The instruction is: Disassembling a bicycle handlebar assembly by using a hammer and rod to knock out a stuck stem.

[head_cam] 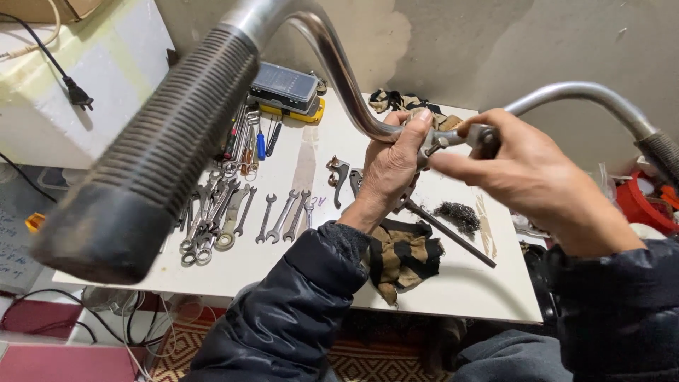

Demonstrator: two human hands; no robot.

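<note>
Grip end: black ribbed rubber grip (152, 152) of the handlebar (332, 64), closest to the camera, blurred, pointing down-left.
Handlebar: chrome, curved, held up over the white table (318, 170). Far end with its own dark grip (661, 152) sticks out right.
Left hand (392, 166): closed around the bar at its centre bend, thumb up on the tube.
Right hand (527, 173): fingers wrapped over the metal clamp fitting (453, 138) at the centre of the bar, just beside my left. Can't tell whether anything small is pinched inside.
Stem: dark rod (445, 230) runs down from the clamp area toward the table; lower end seems to rest on it.
Progress, my read: bar is off any bike and both grips are on. Clamp is in hand and not visibly apart, so the centre fitting work looks unfinished.
Table: row of wrenches (283, 216) laid out left, screwdrivers (254, 141), bit case (286, 85) on a yellow box, brake levers (339, 173), steel wool (456, 216), striped rag (403, 258) at the near edge.
</note>
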